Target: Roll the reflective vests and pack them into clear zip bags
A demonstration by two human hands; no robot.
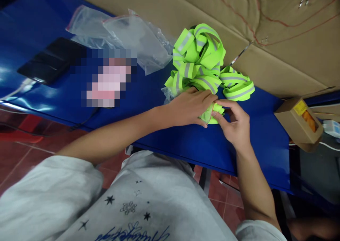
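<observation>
My left hand [190, 106] grips a small clear plastic bag [206, 114] from above. A rolled neon green strap [218, 110] lies partly inside the bag's mouth. On its right side, my right hand [235, 122] pinches the strap and the bag's edge between thumb and index finger. Just beyond my hands rises a pile of neon green straps with grey reflective stripes [199, 53]. One coiled green strap [237, 83] rests to the right of the pile.
Empty clear zip bags [138, 39] lie at the back left of the blue table [164, 145]. A black device [50, 60] with a cable is farther left, near a blurred item [110, 81]. At the right edge stands a cardboard box [299, 120].
</observation>
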